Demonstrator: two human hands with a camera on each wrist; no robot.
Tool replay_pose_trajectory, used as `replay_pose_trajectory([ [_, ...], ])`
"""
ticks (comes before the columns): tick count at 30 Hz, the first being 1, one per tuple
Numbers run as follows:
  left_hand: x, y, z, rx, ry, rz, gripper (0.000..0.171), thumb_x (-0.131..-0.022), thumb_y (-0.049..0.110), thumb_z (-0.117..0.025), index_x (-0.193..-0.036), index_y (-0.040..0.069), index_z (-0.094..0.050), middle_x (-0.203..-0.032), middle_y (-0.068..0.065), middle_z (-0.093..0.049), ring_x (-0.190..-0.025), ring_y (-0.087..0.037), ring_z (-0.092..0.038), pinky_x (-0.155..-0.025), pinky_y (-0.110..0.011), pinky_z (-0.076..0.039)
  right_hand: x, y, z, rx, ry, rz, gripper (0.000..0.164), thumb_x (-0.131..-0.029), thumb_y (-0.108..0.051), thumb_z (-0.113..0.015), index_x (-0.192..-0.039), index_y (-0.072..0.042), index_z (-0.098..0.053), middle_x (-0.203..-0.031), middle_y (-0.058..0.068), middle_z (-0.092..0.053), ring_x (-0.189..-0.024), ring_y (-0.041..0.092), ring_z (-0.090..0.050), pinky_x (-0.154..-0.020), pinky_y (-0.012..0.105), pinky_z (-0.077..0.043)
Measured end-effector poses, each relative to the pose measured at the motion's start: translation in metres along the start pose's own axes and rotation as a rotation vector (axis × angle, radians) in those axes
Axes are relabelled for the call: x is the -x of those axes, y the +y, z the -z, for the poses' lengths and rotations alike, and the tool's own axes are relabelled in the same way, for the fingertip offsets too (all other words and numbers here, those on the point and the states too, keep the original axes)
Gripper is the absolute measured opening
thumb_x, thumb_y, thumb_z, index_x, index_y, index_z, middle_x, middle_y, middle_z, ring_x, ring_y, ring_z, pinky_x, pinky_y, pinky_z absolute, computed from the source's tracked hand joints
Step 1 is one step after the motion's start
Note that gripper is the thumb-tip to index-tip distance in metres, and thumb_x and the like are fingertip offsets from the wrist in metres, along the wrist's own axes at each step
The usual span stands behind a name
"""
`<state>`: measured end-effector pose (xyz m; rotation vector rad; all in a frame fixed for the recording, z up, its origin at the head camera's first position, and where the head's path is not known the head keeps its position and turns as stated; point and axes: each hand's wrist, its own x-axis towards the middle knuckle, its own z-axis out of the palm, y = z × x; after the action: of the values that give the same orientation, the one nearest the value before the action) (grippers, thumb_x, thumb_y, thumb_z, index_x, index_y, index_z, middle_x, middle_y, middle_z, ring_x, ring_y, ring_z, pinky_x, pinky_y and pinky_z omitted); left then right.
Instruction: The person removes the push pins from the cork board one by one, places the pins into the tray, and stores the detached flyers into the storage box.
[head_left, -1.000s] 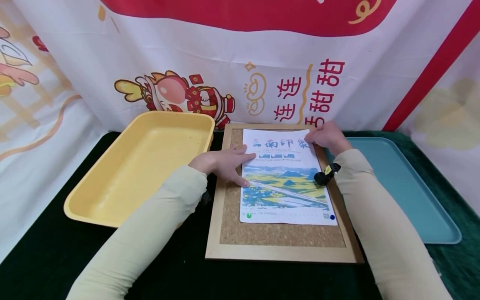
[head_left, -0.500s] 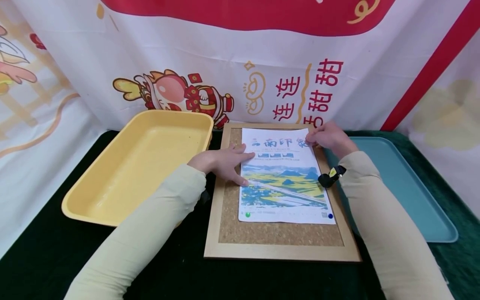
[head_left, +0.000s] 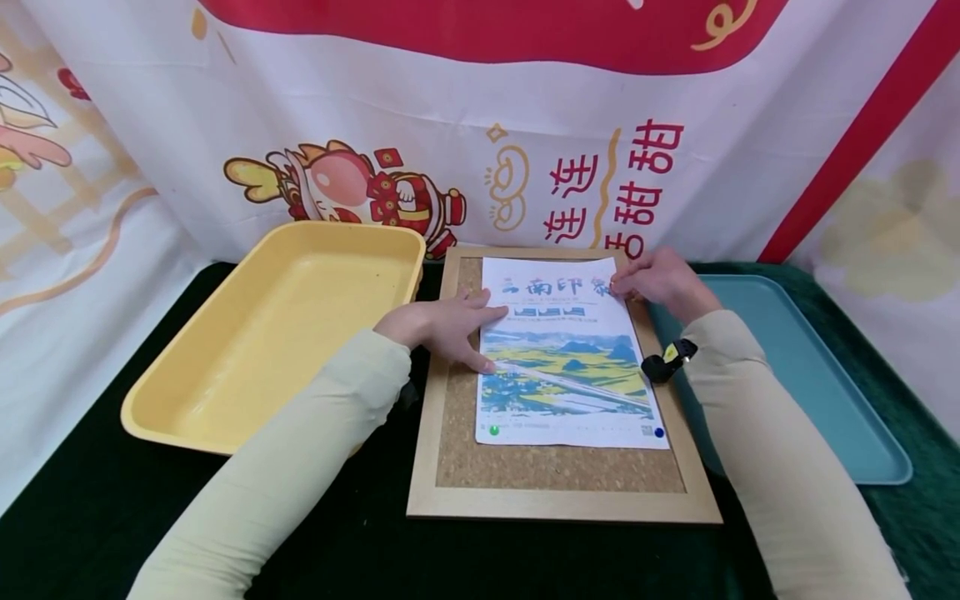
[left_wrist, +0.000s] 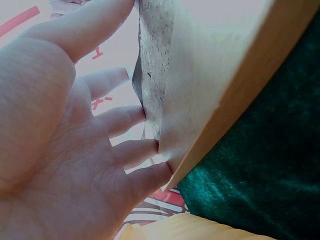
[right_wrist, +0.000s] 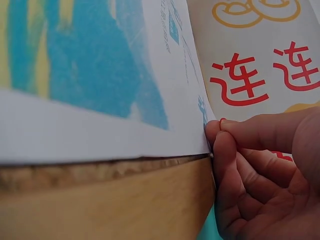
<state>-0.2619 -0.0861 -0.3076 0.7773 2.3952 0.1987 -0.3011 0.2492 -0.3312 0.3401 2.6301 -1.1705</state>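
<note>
A printed paper sheet point(head_left: 562, 350) with a landscape picture lies on a wood-framed cork board point(head_left: 558, 467). At its lower corners sit a green thumbtack point(head_left: 494, 430) and a blue thumbtack point(head_left: 659, 432). My left hand point(head_left: 450, 327), fingers spread, rests over the sheet's left edge and the board. At the upper right corner of the paper, my right hand point(head_left: 663, 283) pinches a small red thumbtack point(right_wrist: 222, 120) between thumb and forefinger; only a sliver of red shows, so its contact with the board is hidden.
A deep yellow tray point(head_left: 270, 333) stands left of the board. On the right, a flat blue-green tray point(head_left: 810, 375) lies partly under the right forearm. Dark green cloth point(head_left: 360, 533) covers the table, and a printed white curtain point(head_left: 720, 167) hangs behind.
The right wrist has swung slightly outward to the right while its fingertips stay at the paper's upper right corner. My left hand, the sheet and the board hold their places.
</note>
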Motion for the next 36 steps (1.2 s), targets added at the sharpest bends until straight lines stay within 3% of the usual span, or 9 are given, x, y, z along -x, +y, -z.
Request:
replay_pose_trajectory([
  [14,-0.001,0.0,-0.001,-0.01,0.005,0.011,0.094,-0.101,0.053,-0.069,-0.173,0.029,-0.014,-0.181,-0.008,0.007,-0.167,-0.038,0.013,-0.134,-0.061,-0.002,0.018,0.008,0.006,-0.069,-0.049,0.02,0.041,-0.102,-0.028,-0.074,-0.136,-0.006,-0.07,-0.145,0.018,-0.06,-0.121,0.032,-0.054,-0.108,0.045,-0.047],
  [21,-0.002,-0.001,-0.001,-0.007,0.008,0.005,0.094,-0.1,0.053,-0.069,-0.173,0.029,-0.014,-0.181,-0.008,0.007,-0.167,-0.039,0.012,-0.134,-0.062,-0.003,0.028,0.015,0.011,-0.136,-0.03,0.017,0.044,-0.104,-0.028,-0.071,-0.141,-0.005,-0.066,-0.147,0.019,-0.06,-0.125,0.033,-0.062,-0.117,0.053,-0.046],
  [36,-0.002,0.0,-0.001,-0.009,0.009,0.007,0.094,-0.1,0.053,-0.069,-0.173,0.028,-0.015,-0.181,-0.008,0.006,-0.167,-0.039,0.012,-0.134,-0.061,-0.003,0.048,0.026,0.028,-0.138,0.029,0.041,0.049,-0.104,-0.035,-0.07,-0.144,-0.008,-0.063,-0.15,0.018,-0.057,-0.132,0.035,-0.055,-0.116,0.059,-0.045],
])
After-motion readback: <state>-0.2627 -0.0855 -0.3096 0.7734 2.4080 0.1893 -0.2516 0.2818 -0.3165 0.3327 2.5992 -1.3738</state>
